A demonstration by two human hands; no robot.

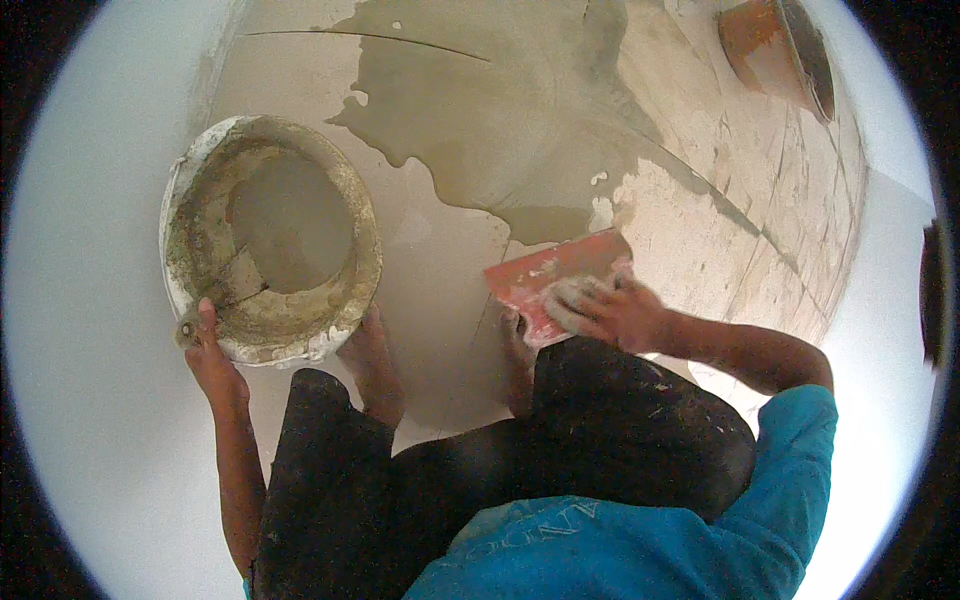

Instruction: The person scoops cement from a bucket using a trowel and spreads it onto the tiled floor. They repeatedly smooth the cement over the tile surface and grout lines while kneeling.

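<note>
My left hand (211, 365) is closed at the near-left edge of a mortar-crusted bucket (361, 215), its thumb over the rim. A round knob-like end (187, 332) shows beside the fingers; I cannot tell what it belongs to. Grey wet slurry (293, 215) lies in the bucket, and a flat blade-like piece (247, 272) sticks out of it. My right hand (620, 312) grips a red, plaster-smeared flat spreader (560, 268), fingers spread over its face. The spreader is tilted above the floor, in front of my right knee, near the edge of a wet grey patch (500, 130).
The wet patch spreads over pale floor tiles (420, 235) ahead of me. A reddish-brown bucket (765, 55) stands tilted in view at the far right. White walls rise at left (95, 250) and right (890, 330). My bare feet (375, 370) are between the bucket and the spreader.
</note>
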